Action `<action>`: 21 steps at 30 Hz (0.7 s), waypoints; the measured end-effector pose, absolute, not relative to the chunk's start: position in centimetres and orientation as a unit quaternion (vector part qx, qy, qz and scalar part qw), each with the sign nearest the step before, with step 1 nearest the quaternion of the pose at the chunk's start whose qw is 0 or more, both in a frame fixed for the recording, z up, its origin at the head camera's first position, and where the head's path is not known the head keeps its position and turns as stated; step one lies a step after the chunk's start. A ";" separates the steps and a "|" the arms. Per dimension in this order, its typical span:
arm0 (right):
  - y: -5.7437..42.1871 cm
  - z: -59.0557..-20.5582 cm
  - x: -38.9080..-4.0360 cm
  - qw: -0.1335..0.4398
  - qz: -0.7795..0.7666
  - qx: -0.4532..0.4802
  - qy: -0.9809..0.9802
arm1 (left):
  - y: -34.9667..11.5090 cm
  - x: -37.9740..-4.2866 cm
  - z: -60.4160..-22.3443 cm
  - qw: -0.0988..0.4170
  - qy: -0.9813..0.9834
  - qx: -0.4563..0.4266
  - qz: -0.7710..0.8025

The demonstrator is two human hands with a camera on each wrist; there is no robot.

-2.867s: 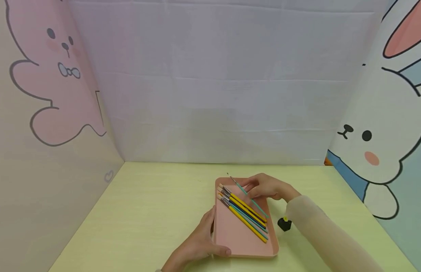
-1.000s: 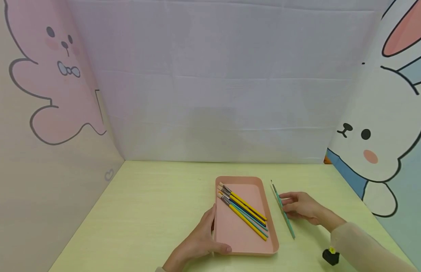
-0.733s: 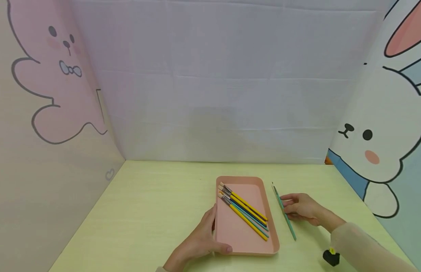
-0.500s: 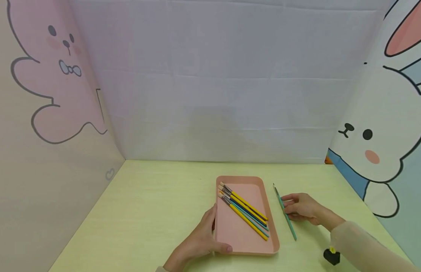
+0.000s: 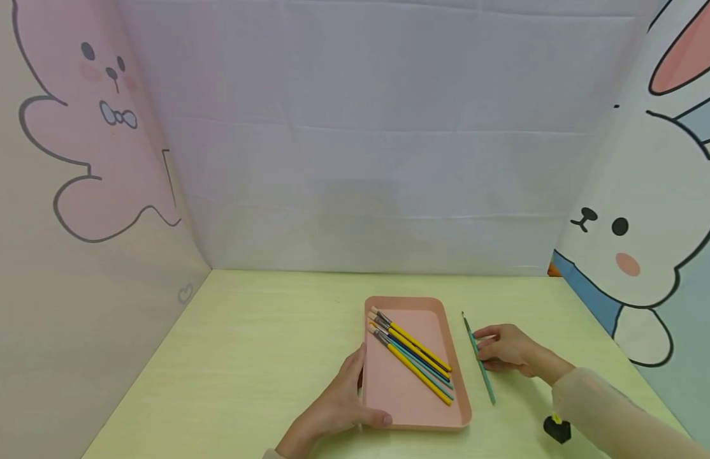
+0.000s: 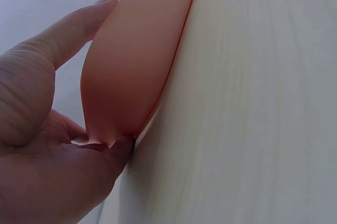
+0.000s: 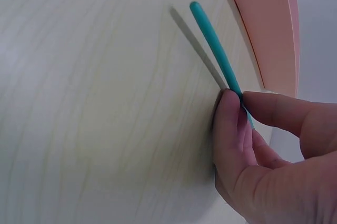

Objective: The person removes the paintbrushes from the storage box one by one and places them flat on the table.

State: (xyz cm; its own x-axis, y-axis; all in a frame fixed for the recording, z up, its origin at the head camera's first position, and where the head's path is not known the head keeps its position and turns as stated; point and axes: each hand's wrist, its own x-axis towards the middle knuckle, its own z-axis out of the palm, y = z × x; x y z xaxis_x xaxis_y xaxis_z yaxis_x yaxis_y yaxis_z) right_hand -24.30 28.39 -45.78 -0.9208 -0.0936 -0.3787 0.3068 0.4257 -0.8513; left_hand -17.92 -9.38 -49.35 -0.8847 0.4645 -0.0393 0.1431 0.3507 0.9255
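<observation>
My left hand (image 5: 343, 398) holds the pink tray (image 5: 409, 417) at its near left corner, thumb over the front rim and fingers along the left side. The left wrist view shows thumb and fingers spread about the tray's rounded corner (image 6: 131, 55). Several paintbrushes (image 5: 415, 357) with yellow, teal and dark handles lie slantwise in the tray, bristles to the far left. To the right of the tray, my right hand (image 5: 507, 349) pinches a thin teal paintbrush (image 5: 485, 377) between thumb and fingertips. In the right wrist view its teal handle (image 7: 213, 42) slants close over the table, casting a shadow.
The pale wood-grain table (image 5: 246, 357) reaches back to a white cloth wall (image 5: 355, 159). Side walls carry a pink bear print (image 5: 102, 127) and a white rabbit print (image 5: 647, 255). A black piece with a yellow bit (image 5: 557, 429) is beside the right sleeve.
The right hand has carried the teal paintbrush from over the tray to the table area at its right, and has barely shifted in the last second. The left hand stays on the tray.
</observation>
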 end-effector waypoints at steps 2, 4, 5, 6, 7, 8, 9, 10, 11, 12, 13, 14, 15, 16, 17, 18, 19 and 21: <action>28.4 -45.8 -24.3 0.187 -0.534 0.067 0.822 | -9.4 -17.9 -49.4 0.149 0.808 0.187 0.539; 28.3 -45.9 -24.3 0.187 -0.536 0.072 0.820 | -9.4 -17.9 -49.4 0.150 0.808 0.186 0.539; 28.3 -45.9 -24.3 0.188 -0.537 0.073 0.820 | -9.4 -17.9 -49.4 0.150 0.807 0.186 0.540; 28.3 -46.0 -24.3 0.188 -0.538 0.075 0.818 | -9.4 -17.9 -49.5 0.149 0.807 0.185 0.540; 28.3 -46.0 -24.3 0.188 -0.540 0.076 0.817 | -9.4 -17.9 -49.5 0.149 0.807 0.185 0.540; 28.3 -46.0 -24.3 0.187 -0.541 0.079 0.816 | -9.4 -17.9 -49.5 0.148 0.808 0.184 0.540; 28.3 -46.0 -24.3 0.187 -0.541 0.078 0.816 | -9.4 -17.9 -49.5 0.148 0.809 0.184 0.539; 28.4 -46.0 -24.3 0.188 -0.542 0.078 0.815 | -9.4 -17.9 -49.5 0.147 0.809 0.184 0.539; 28.4 -46.0 -24.3 0.188 -0.543 0.077 0.815 | -9.4 -17.9 -49.5 0.146 0.809 0.184 0.539; 28.4 -46.0 -24.3 0.188 -0.543 0.077 0.815 | -9.3 -17.9 -49.5 0.146 0.809 0.184 0.539; 28.4 -46.0 -24.4 0.188 -0.543 0.077 0.815 | -9.3 -17.9 -49.4 0.146 0.809 0.184 0.539; 28.4 -46.0 -24.4 0.189 -0.542 0.077 0.815 | -9.3 -17.9 -49.4 0.146 0.809 0.184 0.539; 28.4 -46.0 -24.4 0.190 -0.540 0.077 0.816 | -9.3 -17.9 -49.4 0.146 0.809 0.184 0.539; 28.5 -46.0 -24.4 0.191 -0.538 0.078 0.817 | -9.3 -17.9 -49.4 0.145 0.809 0.184 0.540; 28.5 -46.0 -24.5 0.193 -0.538 0.077 0.817 | -9.3 -17.9 -49.4 0.145 0.808 0.184 0.540; 28.6 -46.0 -24.5 0.194 -0.537 0.075 0.818 | -9.3 -17.9 -49.4 0.145 0.808 0.184 0.540; 28.6 -46.0 -24.5 0.196 -0.535 0.076 0.818 | -9.3 -17.9 -49.4 0.145 0.808 0.184 0.540; 28.7 -46.0 -24.6 0.202 -0.531 0.078 0.819 | -9.3 -17.9 -49.4 0.146 0.808 0.184 0.540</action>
